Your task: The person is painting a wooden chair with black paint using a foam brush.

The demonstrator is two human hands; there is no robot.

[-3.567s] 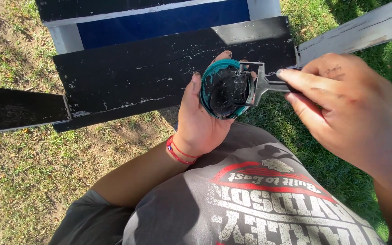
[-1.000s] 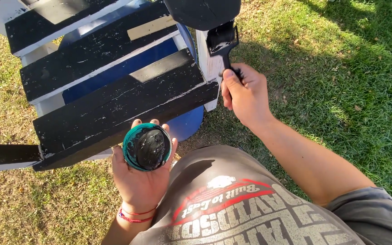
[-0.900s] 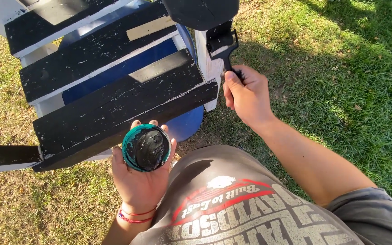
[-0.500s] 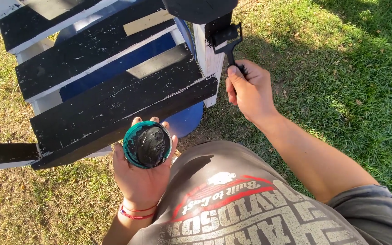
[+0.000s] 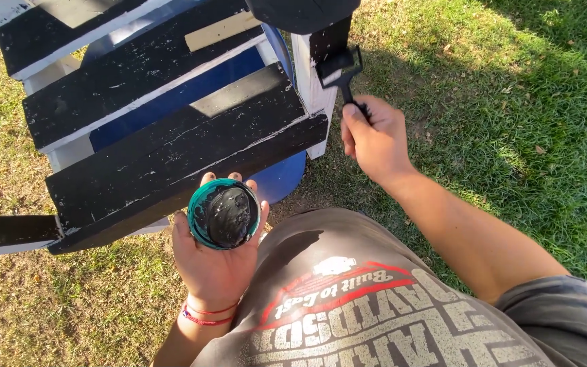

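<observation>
The left hand (image 5: 215, 268) cups a small round teal container (image 5: 224, 213) from below, fingers curled up around its rim; black paint fills its inside. It sits near the centre of the view, just in front of the lowest black slat of the wooden chair (image 5: 171, 146) (an outdoor slatted one, painted black over white and blue). At about one o'clock from the container, the right hand (image 5: 374, 139) is closed in a fist around the handle of a black paintbrush (image 5: 342, 71). The brush points up toward twelve o'clock, its bristles touching the white front leg (image 5: 312, 92) of the chair. Grass (image 5: 511, 102) spreads out to three o'clock, partly in shadow.
</observation>
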